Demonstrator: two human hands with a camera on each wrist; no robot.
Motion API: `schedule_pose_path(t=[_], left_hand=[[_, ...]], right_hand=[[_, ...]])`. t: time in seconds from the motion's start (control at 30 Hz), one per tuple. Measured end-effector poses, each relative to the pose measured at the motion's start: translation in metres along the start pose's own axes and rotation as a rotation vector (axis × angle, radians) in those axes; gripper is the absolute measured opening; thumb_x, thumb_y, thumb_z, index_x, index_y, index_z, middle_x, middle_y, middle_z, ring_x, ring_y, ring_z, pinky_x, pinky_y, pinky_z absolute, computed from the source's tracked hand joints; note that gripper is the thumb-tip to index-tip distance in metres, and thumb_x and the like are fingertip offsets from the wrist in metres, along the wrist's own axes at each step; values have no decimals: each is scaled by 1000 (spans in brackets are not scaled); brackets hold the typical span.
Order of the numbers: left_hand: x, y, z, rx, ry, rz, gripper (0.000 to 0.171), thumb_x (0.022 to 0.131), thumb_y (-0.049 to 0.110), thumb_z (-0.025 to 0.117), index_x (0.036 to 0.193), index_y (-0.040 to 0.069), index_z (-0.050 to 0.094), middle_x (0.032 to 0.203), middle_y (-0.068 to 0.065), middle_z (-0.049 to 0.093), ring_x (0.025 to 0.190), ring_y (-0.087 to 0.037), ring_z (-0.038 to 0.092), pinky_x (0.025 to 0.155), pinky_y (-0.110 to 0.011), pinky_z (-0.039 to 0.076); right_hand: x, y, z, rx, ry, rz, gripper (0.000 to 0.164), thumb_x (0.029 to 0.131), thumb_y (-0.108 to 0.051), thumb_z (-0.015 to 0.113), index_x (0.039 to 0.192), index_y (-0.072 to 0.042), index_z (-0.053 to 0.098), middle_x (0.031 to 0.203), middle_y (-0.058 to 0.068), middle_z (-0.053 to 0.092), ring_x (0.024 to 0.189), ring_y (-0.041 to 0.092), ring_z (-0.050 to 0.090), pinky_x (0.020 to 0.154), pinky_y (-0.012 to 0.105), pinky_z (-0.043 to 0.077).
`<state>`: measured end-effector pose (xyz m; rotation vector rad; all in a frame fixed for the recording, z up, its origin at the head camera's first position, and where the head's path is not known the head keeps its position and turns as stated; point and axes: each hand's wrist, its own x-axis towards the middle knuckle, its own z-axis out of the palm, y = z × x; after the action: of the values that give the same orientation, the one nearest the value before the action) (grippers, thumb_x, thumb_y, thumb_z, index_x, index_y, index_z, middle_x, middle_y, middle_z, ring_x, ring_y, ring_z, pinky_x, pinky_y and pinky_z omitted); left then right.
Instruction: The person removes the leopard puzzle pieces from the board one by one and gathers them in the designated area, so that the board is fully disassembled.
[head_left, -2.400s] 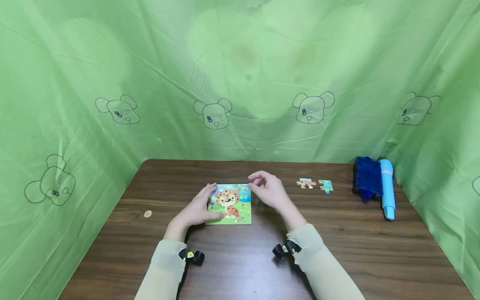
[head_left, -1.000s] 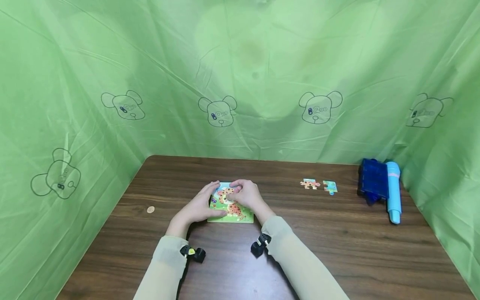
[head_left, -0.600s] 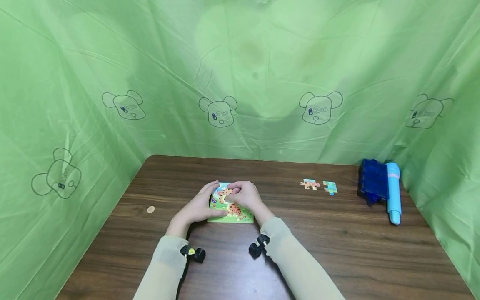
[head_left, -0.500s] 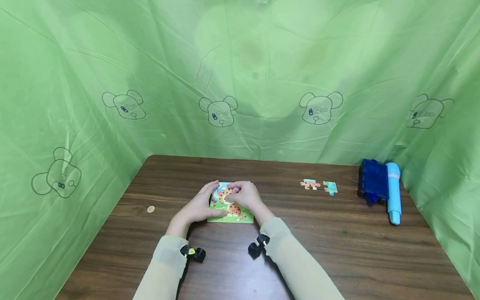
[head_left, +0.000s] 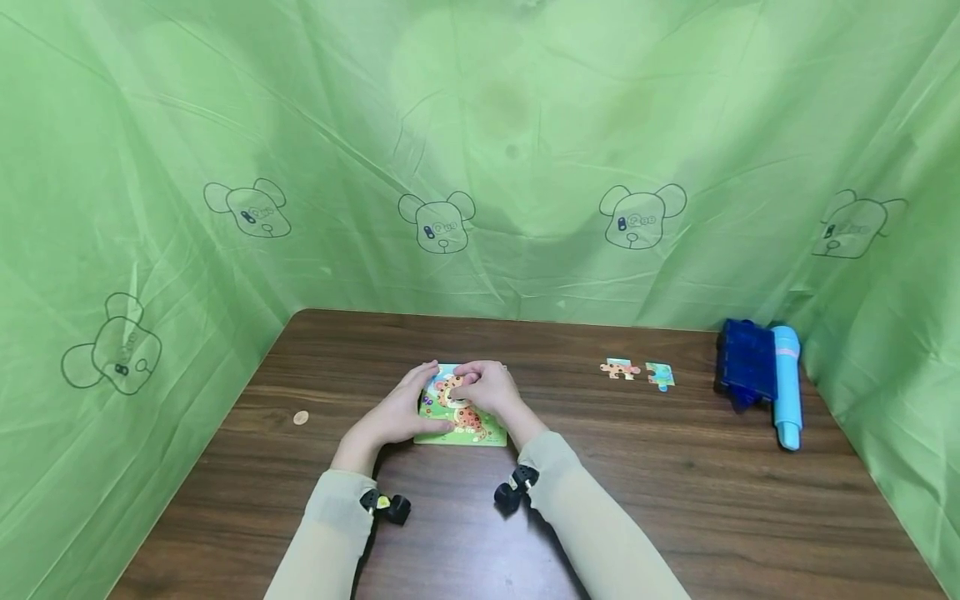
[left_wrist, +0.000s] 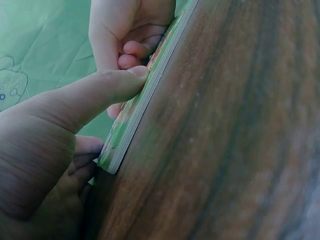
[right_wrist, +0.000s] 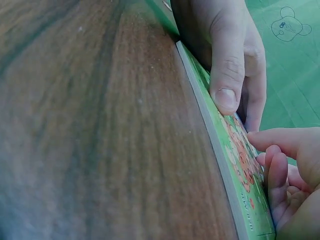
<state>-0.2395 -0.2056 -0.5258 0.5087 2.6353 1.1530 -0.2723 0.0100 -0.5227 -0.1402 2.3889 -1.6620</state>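
Observation:
A square jigsaw puzzle [head_left: 471, 423] with a spotted leopard cub lies on the brown table. My left hand [head_left: 393, 415] holds its left side, thumb over the picture and fingers along the edge. From the right, my right hand [head_left: 491, 390] reaches over the upper part of the picture. Its thumb and forefinger touch the surface close together, with the other fingers curled in, as the right wrist view shows. Whether they pinch a piece is hidden. Two loose puzzle pieces, one spotted [head_left: 620, 368] and one blue-green [head_left: 661, 377], lie apart to the right.
A dark blue translucent box [head_left: 747, 360] sits at the far right beside a light blue marker-like tube [head_left: 787, 387]. A small pale disc [head_left: 301, 417] lies at the left. Green curtain [head_left: 525, 275] surrounds the table's back and sides.
My right hand has come left from the puzzle's upper right corner onto its picture, then stayed nearly still. The left hand keeps its hold. The view has shifted slightly.

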Motion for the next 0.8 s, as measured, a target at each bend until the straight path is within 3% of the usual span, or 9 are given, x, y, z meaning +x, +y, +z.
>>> schedule_pose_path(t=[0.27,0.47,0.67,0.8], left_hand=[[0,1,0,10,0,-2,113,85,43,95,170,3,33,180,-13,23,166,-37,22,131,-59,27],[0,-1,0,19,0,-7,114,85,45,95,171,5,32,181,-12,23,166,-38,22,130,-60,27],[1,-1,0,16,5,1,114,85,44,95,170,4,32,180,-13,24,165,-37,23,130,-59,28],[2,-1,0,17,6,5,113,84,44,96,170,4,33,180,-12,25,165,-37,23,130,-59,28]], right_hand=[[1,1,0,60,9,10,38,82,-2,90,119,-4,81,78,-7,63,63,6,54,56,18,45],[1,1,0,2,42,-9,37,82,-8,92,118,-10,83,87,-4,64,69,9,58,62,22,49],[1,2,2,4,43,-7,37,85,-12,92,120,-12,81,100,0,78,77,11,68,68,24,56],[0,2,3,24,36,-8,38,86,-12,92,121,-10,79,100,-1,82,77,10,70,68,23,57]])
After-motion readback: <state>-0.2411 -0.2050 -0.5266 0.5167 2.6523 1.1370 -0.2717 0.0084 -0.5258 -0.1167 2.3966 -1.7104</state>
